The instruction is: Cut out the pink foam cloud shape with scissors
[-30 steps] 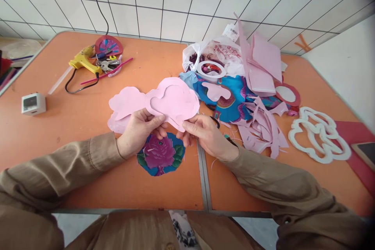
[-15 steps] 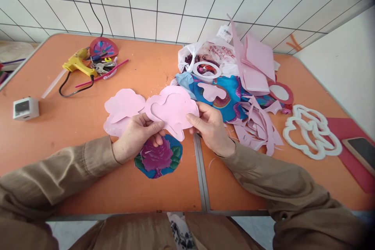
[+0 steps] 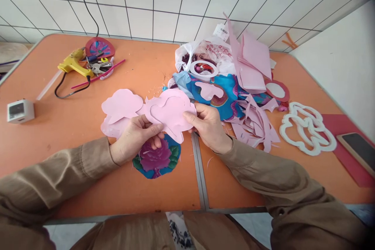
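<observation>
Both my hands hold one pink cloud-shaped paper cutout (image 3: 171, 111) a little above the orange table (image 3: 73, 125). My left hand (image 3: 136, 138) pinches its lower left edge with thumb and fingers. My right hand (image 3: 208, 125) grips its right edge. A curved outline is raised on the cutout's face. Two more pink cloud shapes (image 3: 118, 109) lie flat just left of it. Under my hands lies a blue fabric piece with a purple rose (image 3: 156, 160).
A heap of blue patterned fabric (image 3: 225, 93), pink paper scraps (image 3: 254, 125) and a plastic bag sits at centre right. White foam cloud frames (image 3: 306, 129) and a phone (image 3: 356, 148) lie right. A yellow glue gun (image 3: 73, 66), keys and a small white box (image 3: 19, 110) lie left.
My right hand slid from the cutout's lower edge up to its right side, and the cutout turned slightly. My head view shifted a little to the right.
</observation>
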A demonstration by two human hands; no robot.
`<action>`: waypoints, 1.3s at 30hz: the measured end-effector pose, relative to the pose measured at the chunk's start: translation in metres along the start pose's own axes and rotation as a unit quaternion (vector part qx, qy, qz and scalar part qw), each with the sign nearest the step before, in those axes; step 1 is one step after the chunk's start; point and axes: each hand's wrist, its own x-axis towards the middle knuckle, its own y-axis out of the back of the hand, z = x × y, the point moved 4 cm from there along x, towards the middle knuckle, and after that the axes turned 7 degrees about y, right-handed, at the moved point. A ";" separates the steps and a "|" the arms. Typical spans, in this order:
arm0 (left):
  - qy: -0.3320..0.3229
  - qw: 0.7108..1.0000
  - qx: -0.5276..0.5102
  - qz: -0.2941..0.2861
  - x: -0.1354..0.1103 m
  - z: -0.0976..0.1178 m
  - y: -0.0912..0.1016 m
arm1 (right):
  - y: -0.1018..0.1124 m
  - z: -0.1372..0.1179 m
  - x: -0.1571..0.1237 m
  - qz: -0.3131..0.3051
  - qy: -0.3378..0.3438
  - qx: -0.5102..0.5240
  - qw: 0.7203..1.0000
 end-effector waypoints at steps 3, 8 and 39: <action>0.013 1.000 -0.010 -0.008 -0.001 0.001 -0.002 | 0.001 0.000 0.001 0.004 0.008 -0.007 1.000; 0.026 0.999 -0.032 -0.031 -0.002 0.003 -0.004 | 0.004 0.001 0.002 0.019 0.020 -0.034 0.999; -0.100 0.981 0.140 0.085 0.004 0.033 0.015 | 0.000 -0.005 -0.002 -0.019 0.028 -0.025 0.999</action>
